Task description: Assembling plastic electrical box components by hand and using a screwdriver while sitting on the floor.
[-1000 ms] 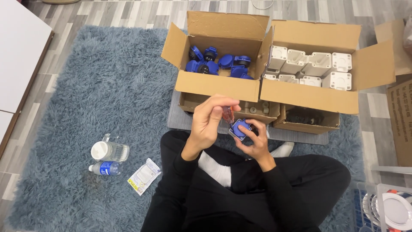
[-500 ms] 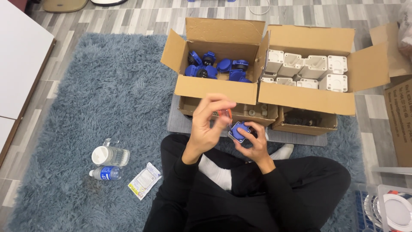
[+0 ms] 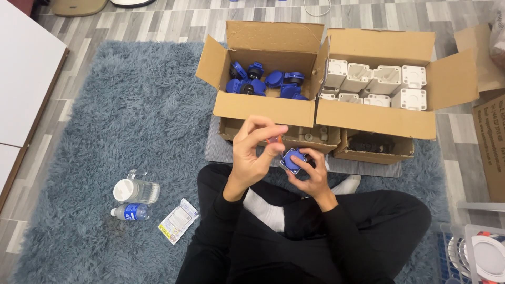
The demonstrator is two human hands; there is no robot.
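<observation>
Leftmost, a white printed packet (image 3: 178, 227) lies on the blue rug (image 3: 121, 121). Left hand (image 3: 253, 154) pinches a small orange piece (image 3: 273, 140); right hand (image 3: 309, 172) grips a blue fitting (image 3: 293, 160), before two open cardboard boxes (image 3: 264, 109).

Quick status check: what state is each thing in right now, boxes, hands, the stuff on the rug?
Left hand: pinching small orange part.
Right hand: holding blue part.
Left box: open, holds blue parts.
Right box: open, holds white parts.
Bottle: lying down.
Cup: on its side.
</observation>
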